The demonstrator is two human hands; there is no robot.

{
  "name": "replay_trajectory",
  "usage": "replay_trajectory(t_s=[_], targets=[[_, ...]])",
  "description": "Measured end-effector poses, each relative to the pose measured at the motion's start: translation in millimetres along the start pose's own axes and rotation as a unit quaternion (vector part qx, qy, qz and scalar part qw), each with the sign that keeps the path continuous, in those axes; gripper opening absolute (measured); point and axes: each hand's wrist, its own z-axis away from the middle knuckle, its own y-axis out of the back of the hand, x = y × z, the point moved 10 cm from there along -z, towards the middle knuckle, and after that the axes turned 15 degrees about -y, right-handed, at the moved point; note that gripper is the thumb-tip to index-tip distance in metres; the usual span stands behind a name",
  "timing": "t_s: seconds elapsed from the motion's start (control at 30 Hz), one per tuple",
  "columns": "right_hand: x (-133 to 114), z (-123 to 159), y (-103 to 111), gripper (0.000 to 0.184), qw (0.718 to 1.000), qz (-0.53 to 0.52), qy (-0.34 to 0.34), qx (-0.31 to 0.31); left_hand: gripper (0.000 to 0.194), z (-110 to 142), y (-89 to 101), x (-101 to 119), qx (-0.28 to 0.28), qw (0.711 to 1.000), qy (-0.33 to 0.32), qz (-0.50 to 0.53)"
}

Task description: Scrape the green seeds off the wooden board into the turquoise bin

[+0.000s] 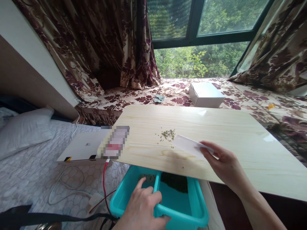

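My right hand (223, 159) pinches a thin white card (187, 145), its far edge touching the tabletop beside a small scatter of green beans or seeds (168, 134). A turquoise bin (201, 204) with a divider stands below the table's front edge. My left hand (145, 204) grips the bin at its divider, with the index finger stretched over the left compartment. Dark green grains (174, 182) fill part of the right compartment. Some small pale grains (149, 177) lie in the left one, partly hidden by my fingers.
The light wooden table (216, 124) spans the middle. A blurred-out phone (117, 142) with a red cable (104, 179) lies at its left end. A white flat box (81, 147) rests on the bed (69, 182); another white box (206, 94) sits on the window ledge.
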Motion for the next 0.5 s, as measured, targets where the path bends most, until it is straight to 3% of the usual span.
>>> replay_trajectory(t_s=[0.23,0.5], targets=[[-6.0,-15.8,-25.1,0.024,0.997,-0.002,0.042,-0.072,0.026,0.3,1.4,0.4,-0.001,1.000,0.001,-0.002],[-13.8,12.8,-28.1,0.027,0.978,-0.004,0.041,-0.206,0.026,-2.1,6.5,0.5,-0.011,1.000,0.010,0.014]])
